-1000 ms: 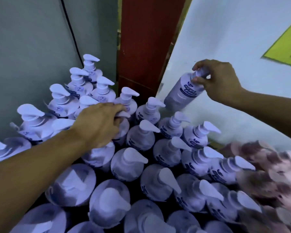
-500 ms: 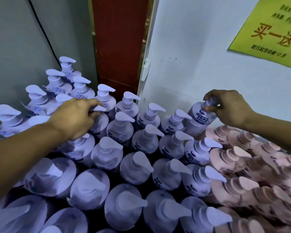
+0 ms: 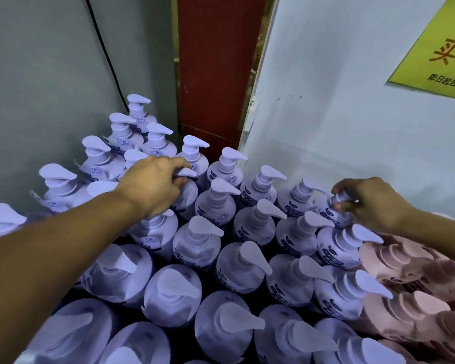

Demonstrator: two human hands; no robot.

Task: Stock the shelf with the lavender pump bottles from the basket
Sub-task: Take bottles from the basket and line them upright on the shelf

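**A:** Which step is in hand?

**B:** Setting a bottle into its row, by the look of it. The right hand (image 3: 376,203) pinches the end bottle (image 3: 332,214) by its pump neck, at the far right of the lavender pump bottles (image 3: 213,206). It stands just beside the white panel (image 3: 352,127), with the pink bottles (image 3: 410,271) to its near right.

**A:** And the fingers?

**B:** The right fingers (image 3: 338,185) are curled onto the neck, the thumb below it, so they are clamped on the bottle. Its base is hidden by the row in front, and whether it rests on the shelf cannot be told.

**A:** The other hand?

**B:** The left hand (image 3: 153,186) reaches over the far left of the block. Its fingers (image 3: 179,164) are wrapped round the pump of a back-row bottle (image 3: 188,193), perhaps to steady or shift it.

**A:** What does the next move call for?

**B:** Probably letting go once the end bottle stands firm, with the nozzle turned like its neighbours, then fetching another. The basket is out of view.
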